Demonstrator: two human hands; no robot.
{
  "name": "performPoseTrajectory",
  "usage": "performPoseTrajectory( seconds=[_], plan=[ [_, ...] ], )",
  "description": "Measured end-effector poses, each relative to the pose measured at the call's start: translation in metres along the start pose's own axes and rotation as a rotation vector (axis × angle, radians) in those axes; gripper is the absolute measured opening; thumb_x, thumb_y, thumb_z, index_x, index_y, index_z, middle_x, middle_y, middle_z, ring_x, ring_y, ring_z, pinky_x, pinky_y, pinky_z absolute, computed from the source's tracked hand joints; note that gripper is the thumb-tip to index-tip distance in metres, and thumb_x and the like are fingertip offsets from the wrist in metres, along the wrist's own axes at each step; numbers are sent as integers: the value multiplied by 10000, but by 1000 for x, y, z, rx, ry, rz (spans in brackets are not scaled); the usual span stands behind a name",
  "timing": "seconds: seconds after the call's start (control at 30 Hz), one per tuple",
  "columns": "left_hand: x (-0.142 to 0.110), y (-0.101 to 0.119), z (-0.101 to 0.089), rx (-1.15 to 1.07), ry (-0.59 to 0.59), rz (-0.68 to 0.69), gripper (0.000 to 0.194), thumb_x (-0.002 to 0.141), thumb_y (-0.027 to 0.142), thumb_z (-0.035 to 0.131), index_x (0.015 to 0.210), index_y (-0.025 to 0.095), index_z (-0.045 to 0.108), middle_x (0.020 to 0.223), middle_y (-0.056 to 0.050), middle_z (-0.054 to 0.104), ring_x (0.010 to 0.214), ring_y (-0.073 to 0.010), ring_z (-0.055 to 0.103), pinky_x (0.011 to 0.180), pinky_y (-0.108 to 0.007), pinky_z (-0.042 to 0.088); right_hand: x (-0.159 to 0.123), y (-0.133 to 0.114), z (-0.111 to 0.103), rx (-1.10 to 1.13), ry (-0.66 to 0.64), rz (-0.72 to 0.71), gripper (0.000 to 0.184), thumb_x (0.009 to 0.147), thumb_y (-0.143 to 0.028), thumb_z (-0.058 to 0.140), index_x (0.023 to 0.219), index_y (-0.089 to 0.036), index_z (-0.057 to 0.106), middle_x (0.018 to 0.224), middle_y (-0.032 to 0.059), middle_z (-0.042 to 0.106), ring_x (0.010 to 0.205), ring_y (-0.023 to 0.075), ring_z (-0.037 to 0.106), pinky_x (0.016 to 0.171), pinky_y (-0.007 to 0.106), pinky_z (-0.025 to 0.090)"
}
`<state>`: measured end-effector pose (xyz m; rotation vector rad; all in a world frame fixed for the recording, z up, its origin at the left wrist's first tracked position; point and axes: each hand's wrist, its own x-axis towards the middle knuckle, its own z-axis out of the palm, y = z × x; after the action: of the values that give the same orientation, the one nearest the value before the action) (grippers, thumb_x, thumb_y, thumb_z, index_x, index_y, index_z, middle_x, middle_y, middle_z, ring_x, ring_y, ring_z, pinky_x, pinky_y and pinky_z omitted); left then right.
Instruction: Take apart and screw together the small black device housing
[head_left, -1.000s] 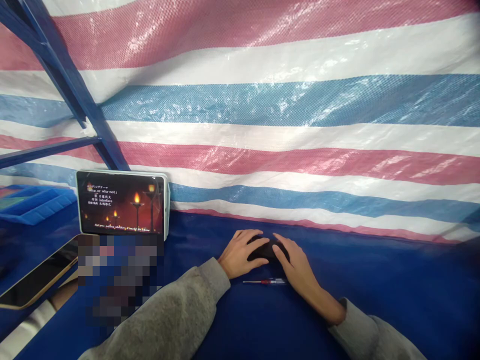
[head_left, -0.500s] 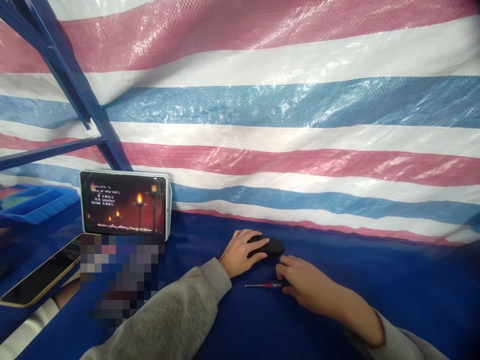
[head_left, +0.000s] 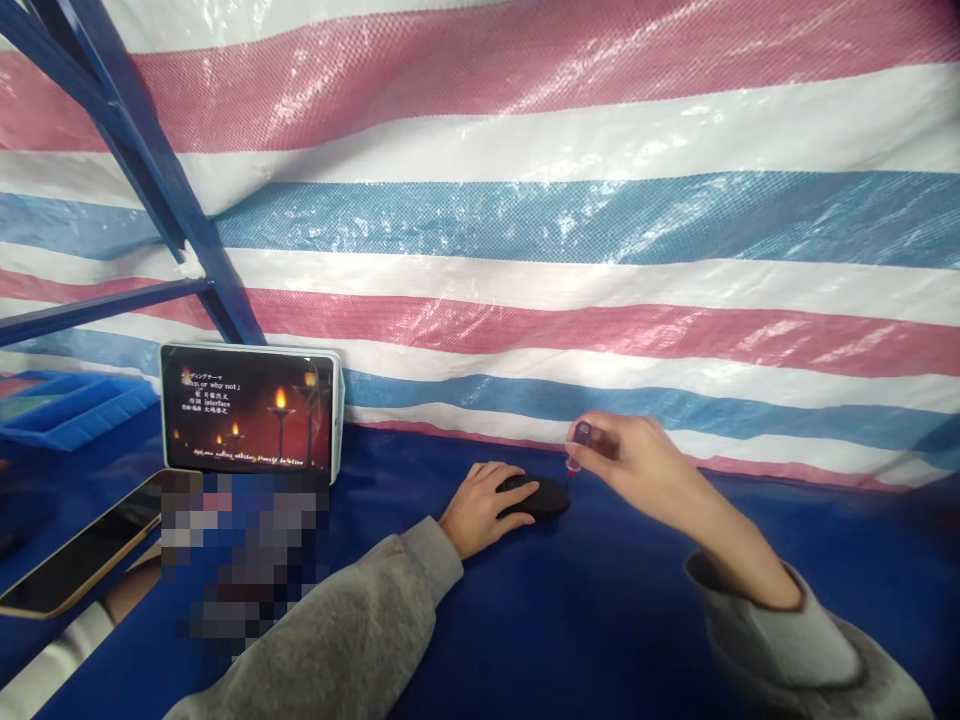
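Observation:
A black computer mouse [head_left: 553, 496] rests on the blue tabletop. My left hand [head_left: 480, 510] grips its left part, thumb on the near side and fingers over the top. In my closed right hand [head_left: 637, 462] is a small screwdriver [head_left: 583, 436] with a purplish, see-through handle. It stands nearly upright, its thin shaft pointing down at the right end of the mouse. Whether the tip touches the mouse, I cannot tell.
A tablet [head_left: 247, 410] showing a video stands at the left. A phone [head_left: 90, 545] lies near another person's arm [head_left: 127, 595]. Behind it is a blue divided tray [head_left: 82, 410]. A striped plastic sheet [head_left: 570, 220] hangs behind the table, beside a blue metal frame [head_left: 161, 190].
My right hand has lifted the screwdriver off the table and turned it from lying flat to upright, by the mouse's right end. My left hand stays on the mouse.

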<state>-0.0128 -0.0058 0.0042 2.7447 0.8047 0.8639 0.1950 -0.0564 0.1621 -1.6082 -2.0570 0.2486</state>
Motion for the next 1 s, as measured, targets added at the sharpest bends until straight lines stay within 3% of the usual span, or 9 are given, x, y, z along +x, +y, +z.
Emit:
performPoseTrajectory(
  seconds=[0.37,1.0],
  plan=[
    [-1,-1,3,20,2,29,413,923,481,531,1288,290,563,1281,-76,564,1172,-241,509,959,-404,417,3,17,21,-91,-86,8,228,859,-333,473,731,-217,623,635,10,656,590,167,594,568,268,374],
    [-2,-3,3,36,-1,31,422,928,493,515,1297,292,556,1285,-79,562,1171,-240,515,955,-399,422,1,22,12,-52,-125,22,225,838,-306,483,711,-223,649,650,8,673,561,161,594,552,265,393]
  ],
)
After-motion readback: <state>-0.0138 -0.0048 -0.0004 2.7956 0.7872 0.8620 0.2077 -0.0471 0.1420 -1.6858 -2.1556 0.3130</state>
